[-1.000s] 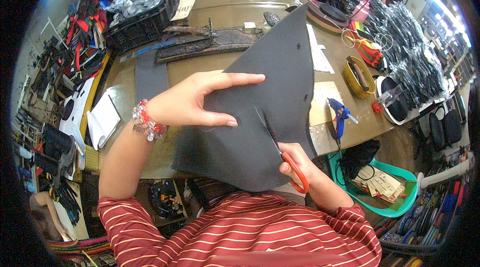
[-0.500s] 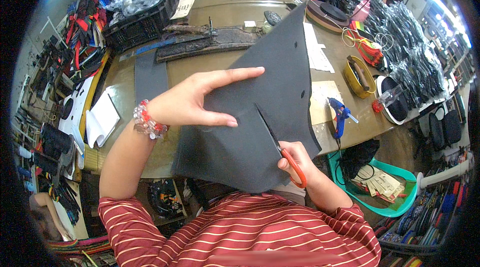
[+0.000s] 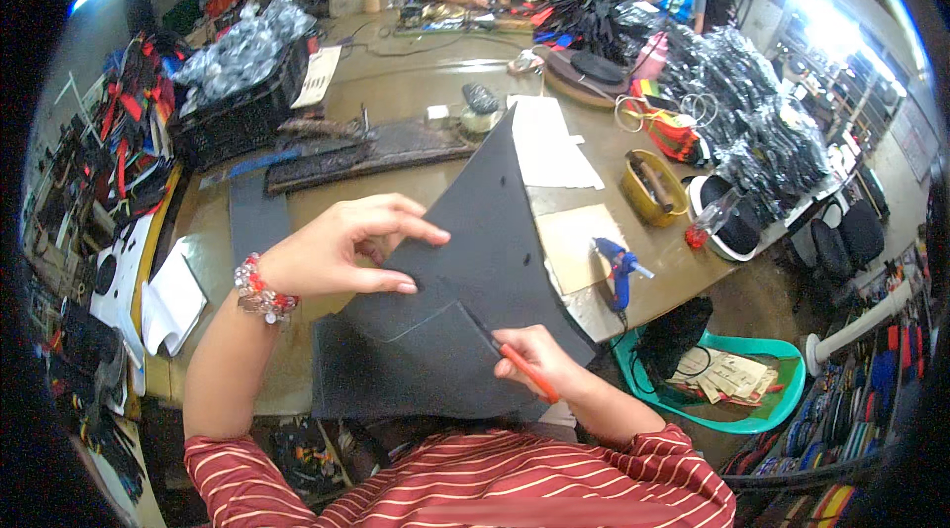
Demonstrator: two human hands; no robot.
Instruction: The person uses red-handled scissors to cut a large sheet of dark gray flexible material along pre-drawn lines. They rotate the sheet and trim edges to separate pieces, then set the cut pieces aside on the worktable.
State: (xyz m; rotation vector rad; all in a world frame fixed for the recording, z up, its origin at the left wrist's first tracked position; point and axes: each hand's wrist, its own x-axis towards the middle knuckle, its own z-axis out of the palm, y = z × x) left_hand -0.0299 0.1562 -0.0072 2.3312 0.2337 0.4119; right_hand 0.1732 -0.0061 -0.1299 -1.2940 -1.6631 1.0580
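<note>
Advancing up the dark foam sheet (image 3: 475,261), the right hand (image 3: 529,350) is gripping red-handled scissors (image 3: 526,371) below the left hand (image 3: 336,251), which is pinching the freed flap, so cutting is progressing.

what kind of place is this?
Probably a small craft or bag-making workshop: a long, cluttered brown worktable, a blue glue gun, heaps of plastic-wrapped black goods, and the right hand cutting a dark grey foam sheet.

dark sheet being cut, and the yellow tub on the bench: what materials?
Dark sheet: looks like matte grey foam or felt board; holds its shape, no sheen, clean cut line. Yellow tub: probably plastic, smooth and slightly glossy. Scissors: orange handles, likely plastic.
</note>
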